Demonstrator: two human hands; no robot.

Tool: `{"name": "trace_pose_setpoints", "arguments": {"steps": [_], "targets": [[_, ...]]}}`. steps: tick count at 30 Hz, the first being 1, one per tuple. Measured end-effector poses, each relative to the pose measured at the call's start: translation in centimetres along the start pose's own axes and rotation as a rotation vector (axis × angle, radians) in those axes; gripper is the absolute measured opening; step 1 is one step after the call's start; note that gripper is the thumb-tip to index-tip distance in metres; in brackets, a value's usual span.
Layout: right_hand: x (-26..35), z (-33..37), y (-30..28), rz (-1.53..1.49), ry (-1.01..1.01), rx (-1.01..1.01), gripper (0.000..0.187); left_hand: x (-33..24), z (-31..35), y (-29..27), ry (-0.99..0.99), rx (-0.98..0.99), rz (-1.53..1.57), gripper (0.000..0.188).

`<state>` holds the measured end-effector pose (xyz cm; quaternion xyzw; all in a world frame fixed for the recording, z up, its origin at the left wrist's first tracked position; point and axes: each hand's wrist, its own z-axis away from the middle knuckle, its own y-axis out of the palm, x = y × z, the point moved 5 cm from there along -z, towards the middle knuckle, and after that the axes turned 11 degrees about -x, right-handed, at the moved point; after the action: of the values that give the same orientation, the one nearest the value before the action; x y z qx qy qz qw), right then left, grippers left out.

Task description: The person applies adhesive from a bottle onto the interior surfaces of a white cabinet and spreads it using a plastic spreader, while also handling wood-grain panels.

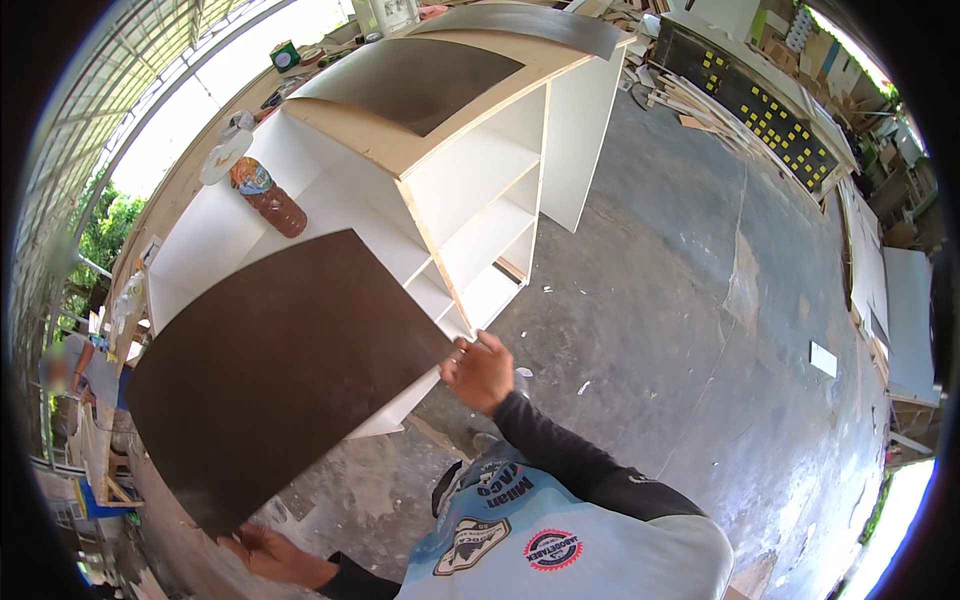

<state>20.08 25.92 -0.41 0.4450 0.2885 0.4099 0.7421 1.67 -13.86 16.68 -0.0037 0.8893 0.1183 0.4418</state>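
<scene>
A large, thin dark brown laminate sheet is held aslant in front of me, covering part of the white cabinet behind it. At its lower corner, my left hand is closed on the edge. My right hand pinches the sheet's right-hand corner with bent fingers, close to the cabinet's lower front edge. Two more brown sheets, one curved sheet and another behind it, lie on the cabinet's bare wood top. Inside the cabinet's open left part is a bottle with brown contents.
Open white shelves face right. Grey concrete floor with small scraps and a white piece extends right. A black panel with yellow squares and wood offcuts stand beyond. Another person is at far left.
</scene>
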Motion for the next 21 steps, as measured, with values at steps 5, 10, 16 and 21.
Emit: {"name": "trace_pose_setpoints", "arguments": {"steps": [5,10,16,21], "targets": [[3.1,8.4,-0.9,0.101,0.091,0.278,0.068,-2.3,0.0,-2.9,-0.265,0.079,0.676,0.035],[10.1,13.7,-3.5,0.190,-0.100,0.340,0.074,-5.6,6.3,2.0,0.358,0.160,-0.338,0.043],[22.2,22.2,-8.0,0.385,-0.638,0.083,0.075,-1.4,16.0,12.8,-0.908,0.174,1.122,0.039],[31.4,32.0,-13.8,0.467,-0.982,-0.184,0.052,-2.3,27.0,24.2,-1.215,0.057,1.133,0.036]]}}
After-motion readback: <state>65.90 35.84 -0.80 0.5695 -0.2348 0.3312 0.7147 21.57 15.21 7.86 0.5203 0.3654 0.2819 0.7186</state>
